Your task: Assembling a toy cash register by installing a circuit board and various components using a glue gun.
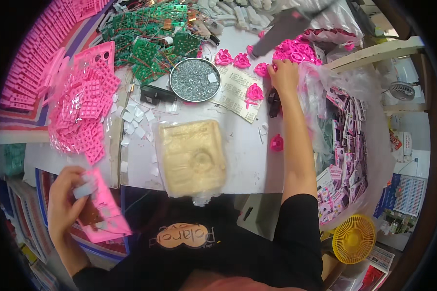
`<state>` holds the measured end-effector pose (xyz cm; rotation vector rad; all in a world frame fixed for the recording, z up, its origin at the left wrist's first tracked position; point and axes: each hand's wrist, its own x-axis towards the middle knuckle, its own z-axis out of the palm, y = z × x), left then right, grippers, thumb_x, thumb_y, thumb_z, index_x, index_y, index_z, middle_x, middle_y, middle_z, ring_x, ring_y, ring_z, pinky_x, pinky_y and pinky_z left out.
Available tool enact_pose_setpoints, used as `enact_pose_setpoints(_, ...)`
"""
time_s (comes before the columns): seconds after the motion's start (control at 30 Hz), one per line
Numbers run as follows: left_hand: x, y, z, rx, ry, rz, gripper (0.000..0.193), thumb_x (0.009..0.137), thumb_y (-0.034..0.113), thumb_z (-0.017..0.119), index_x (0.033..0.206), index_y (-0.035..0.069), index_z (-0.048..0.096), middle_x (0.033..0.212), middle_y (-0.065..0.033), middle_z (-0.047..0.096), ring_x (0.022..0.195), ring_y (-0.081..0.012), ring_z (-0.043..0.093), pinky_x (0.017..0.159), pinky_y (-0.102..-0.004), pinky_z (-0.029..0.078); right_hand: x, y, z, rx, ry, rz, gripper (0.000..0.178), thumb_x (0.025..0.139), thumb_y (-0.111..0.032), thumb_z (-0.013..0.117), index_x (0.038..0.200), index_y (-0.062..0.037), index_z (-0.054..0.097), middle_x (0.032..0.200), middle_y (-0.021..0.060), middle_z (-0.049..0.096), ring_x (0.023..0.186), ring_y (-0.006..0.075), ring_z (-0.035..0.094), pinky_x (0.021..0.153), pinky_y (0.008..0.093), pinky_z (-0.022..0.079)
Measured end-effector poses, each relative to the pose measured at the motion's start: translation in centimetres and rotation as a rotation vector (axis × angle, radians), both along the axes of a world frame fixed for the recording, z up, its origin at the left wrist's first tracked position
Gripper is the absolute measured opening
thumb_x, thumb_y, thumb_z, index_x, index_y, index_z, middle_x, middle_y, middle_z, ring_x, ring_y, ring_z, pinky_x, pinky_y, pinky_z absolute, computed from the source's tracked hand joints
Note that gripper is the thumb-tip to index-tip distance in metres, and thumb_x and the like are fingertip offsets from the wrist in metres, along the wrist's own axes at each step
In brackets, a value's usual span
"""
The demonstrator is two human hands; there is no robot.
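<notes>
At the lower left, off the table's edge, my left hand (64, 196) is closed on a pink plastic case half (104, 201), held tilted. Inside the case half lie a brown circuit board (89, 216) and a pale grey block (84, 190) near my thumb. My right hand (285, 75) reaches to the far right of the table, its fingers bent down at the near edge of a heap of pink round plastic parts (298, 51). What its fingertips grip is hidden. One loose pink round part (261, 70) lies just left of them.
A resin-coloured block in clear plastic (192, 155) lies front centre. Behind it stand a round tray of small screws (195, 80) and piled green circuit boards (153, 36). Bagged pink keypads (85, 106) lie left. A large bag of printed pieces (344, 145) flanks my right arm.
</notes>
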<state>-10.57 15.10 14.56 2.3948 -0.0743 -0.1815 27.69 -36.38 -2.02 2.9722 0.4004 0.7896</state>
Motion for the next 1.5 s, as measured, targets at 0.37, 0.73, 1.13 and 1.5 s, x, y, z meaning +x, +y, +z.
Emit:
enact_pose_setpoints(0.37, -8.2, 8.2, -11.5, 0.604, 0.253, 0.096, 0.024, 0.073, -0.002, 0.065, 0.096, 0.002, 0.057, 0.096, -0.0218, 0.059, 0.094, -0.0441, 0.057, 0.079, -0.0502, 0.045, -19.0, 4.9, 6.6, 0.673, 0.637, 0.423, 0.008, 0.078, -0.013, 0.071, 0.08, -0.0057, 0.069, 0.078, 0.0089, 0.067, 0.071, 0.0273, 0.063, 0.067, 0.0401, 0.05)
enact_pose_setpoints(0.73, 5.2, -15.7, -13.0, -0.002, -0.274, -0.544, 0.047, 0.077, 0.021, 0.078, 0.118, 0.005, 0.062, 0.124, -0.0129, 0.059, 0.119, -0.0293, 0.055, 0.102, -0.0477, 0.041, -24.1, 12.1, 2.3, 0.261, 0.379, 0.741, 0.017, 0.069, -0.014, 0.076, 0.081, -0.0115, 0.065, 0.077, 0.0031, 0.057, 0.078, 0.0249, 0.054, 0.07, 0.0398, 0.041)
enact_pose_setpoints(1.13, 2.0, -17.7, -17.0, -0.144, -0.544, -0.325, 0.04, 0.078, 0.031, 0.075, 0.109, 0.009, 0.064, 0.121, -0.0113, 0.059, 0.123, -0.0267, 0.052, 0.108, -0.0508, 0.035, -26.9, 12.5, 1.5, 0.327, 0.515, 0.682, 0.015, 0.08, -0.006, 0.071, 0.095, -0.0066, 0.068, 0.078, 0.0072, 0.062, 0.072, 0.0263, 0.049, 0.073, 0.0386, 0.042)
enact_pose_setpoints(1.5, -8.0, -3.9, -13.9, -0.216, -0.634, 0.353, 0.018, 0.081, 0.004, 0.071, 0.099, 0.003, 0.069, 0.093, -0.0131, 0.067, 0.082, -0.0295, 0.068, 0.073, -0.0369, 0.055, -28.8, 9.8, 3.2, 0.586, 0.506, 0.555, 0.024, 0.082, -0.002, 0.068, 0.105, -0.0019, 0.067, 0.097, 0.0103, 0.065, 0.084, 0.0228, 0.058, 0.071, 0.0324, 0.047)
